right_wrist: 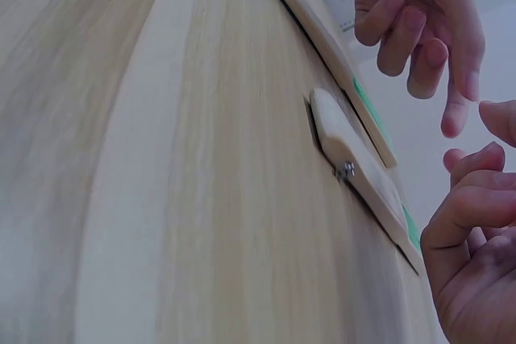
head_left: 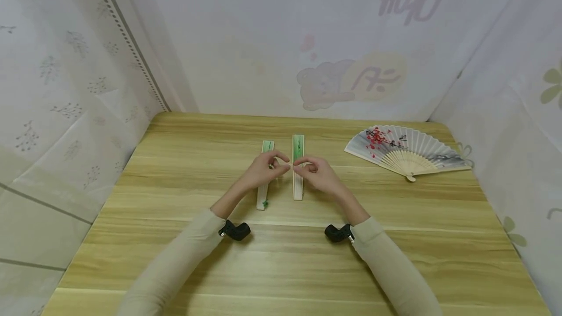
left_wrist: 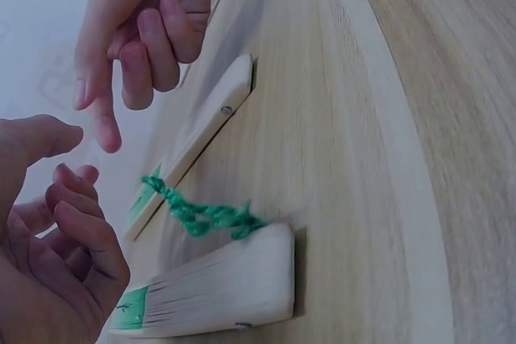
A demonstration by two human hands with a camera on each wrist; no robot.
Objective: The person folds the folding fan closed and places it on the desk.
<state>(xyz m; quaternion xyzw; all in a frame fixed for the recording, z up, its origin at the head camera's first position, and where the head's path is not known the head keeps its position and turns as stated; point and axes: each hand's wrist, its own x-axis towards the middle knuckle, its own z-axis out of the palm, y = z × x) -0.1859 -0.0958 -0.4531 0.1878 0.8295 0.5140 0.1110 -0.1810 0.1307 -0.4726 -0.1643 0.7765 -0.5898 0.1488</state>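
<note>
On a wood-grain table (head_left: 281, 267), at the middle toward the far side: 2 folded fans, side by side and well apart from the table edges. Left folded fan (head_left: 261, 194) partly hidden under the left hand (head_left: 263, 169), leaning a little, far end to the right, with green at the far end, pale ribs nearer, and a twisted green cord (left_wrist: 193, 221) at the near end. Right folded fan (head_left: 298, 189) nearly straight, far part green, near part pale, with a small metal rivet (right_wrist: 344, 171) close to the near end.

Above the 2 folded fans, both hands, held in the air with nothing in their grasp. In the left hand, thumb and index finger spread apart, other fingers loosely bent. In the right hand (head_left: 321, 174), much the same shape, over the right folded fan. Fingertips of the 2 hands near each other, just apart.

At the far right, 1 spread fan (head_left: 406, 152), pale grey with red blossoms and dark branches, pivot toward the near side. On the wrists, black devices (head_left: 237, 231) beside pale sleeves (head_left: 189, 243).
</note>
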